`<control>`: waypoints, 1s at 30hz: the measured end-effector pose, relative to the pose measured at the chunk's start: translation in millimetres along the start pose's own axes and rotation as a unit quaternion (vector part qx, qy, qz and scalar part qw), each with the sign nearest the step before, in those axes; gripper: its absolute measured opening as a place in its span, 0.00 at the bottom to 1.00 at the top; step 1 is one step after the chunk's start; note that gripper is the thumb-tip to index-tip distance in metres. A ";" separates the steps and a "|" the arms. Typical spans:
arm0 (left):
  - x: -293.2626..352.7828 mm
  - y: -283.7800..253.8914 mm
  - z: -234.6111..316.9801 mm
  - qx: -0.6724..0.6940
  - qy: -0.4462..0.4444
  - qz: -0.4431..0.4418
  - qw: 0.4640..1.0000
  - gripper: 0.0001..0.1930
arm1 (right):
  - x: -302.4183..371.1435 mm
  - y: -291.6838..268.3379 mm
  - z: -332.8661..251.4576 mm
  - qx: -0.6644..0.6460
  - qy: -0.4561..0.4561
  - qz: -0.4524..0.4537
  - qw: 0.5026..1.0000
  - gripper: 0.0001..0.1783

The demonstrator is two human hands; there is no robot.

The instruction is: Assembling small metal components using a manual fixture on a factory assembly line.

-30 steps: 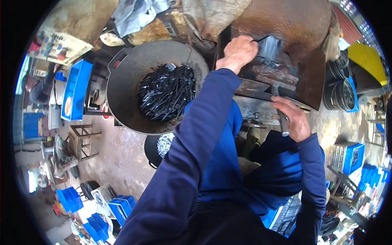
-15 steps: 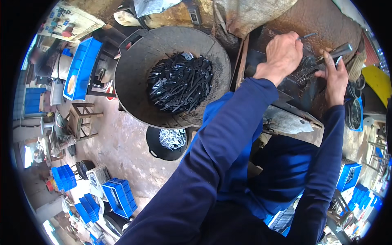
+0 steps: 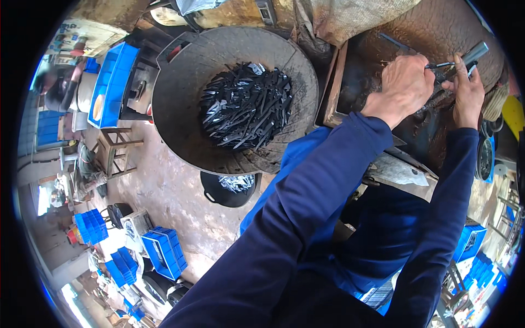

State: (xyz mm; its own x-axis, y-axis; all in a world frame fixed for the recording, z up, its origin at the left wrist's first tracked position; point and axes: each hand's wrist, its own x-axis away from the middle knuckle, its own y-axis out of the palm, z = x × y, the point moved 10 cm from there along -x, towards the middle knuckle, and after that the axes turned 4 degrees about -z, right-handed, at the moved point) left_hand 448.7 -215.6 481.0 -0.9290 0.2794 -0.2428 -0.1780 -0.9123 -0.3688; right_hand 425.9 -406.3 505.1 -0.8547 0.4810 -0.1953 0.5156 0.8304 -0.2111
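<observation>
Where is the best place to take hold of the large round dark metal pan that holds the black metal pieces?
Probably at the loop handle on the upper-left rim of the large round dark metal pan, coming from outside the rim. The black metal pieces are heaped in the middle, so the bare sloping wall gives little to grip.

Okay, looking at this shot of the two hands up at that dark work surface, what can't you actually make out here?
- Head view: what the left hand grips; its back covers the fingers.
- The thin dark piece between the hands: too small to identify.
- The grey metal rod by the right hand: its far end runs into the black rim.
- The small pan on the floor: partly hidden under the big pan.
- The person at far left: blurred.
</observation>
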 end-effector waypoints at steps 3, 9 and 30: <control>1.3 -2.0 0.6 0.034 -0.018 -0.008 0.999 0.07 | -1.8 -0.2 2.6 0.000 -0.001 -0.004 1.000 0.18; 1.9 -31.1 1.1 0.038 -0.020 -0.017 0.999 0.10 | 5.2 35.0 57.7 -0.792 0.493 -0.282 0.223 0.22; 116.7 -240.3 -293.1 -0.418 -0.246 -0.002 0.875 0.23 | 8.6 49.7 50.2 -0.805 0.466 -0.304 0.207 0.25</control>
State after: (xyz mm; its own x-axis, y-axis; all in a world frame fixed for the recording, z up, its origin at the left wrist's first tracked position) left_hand 478.2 124.0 278.3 -0.9927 -0.0683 0.0990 -0.0725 -0.3165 -0.9458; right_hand 447.2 -375.0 444.8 -0.7591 -0.6276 -0.1728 0.2496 -0.5258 0.8132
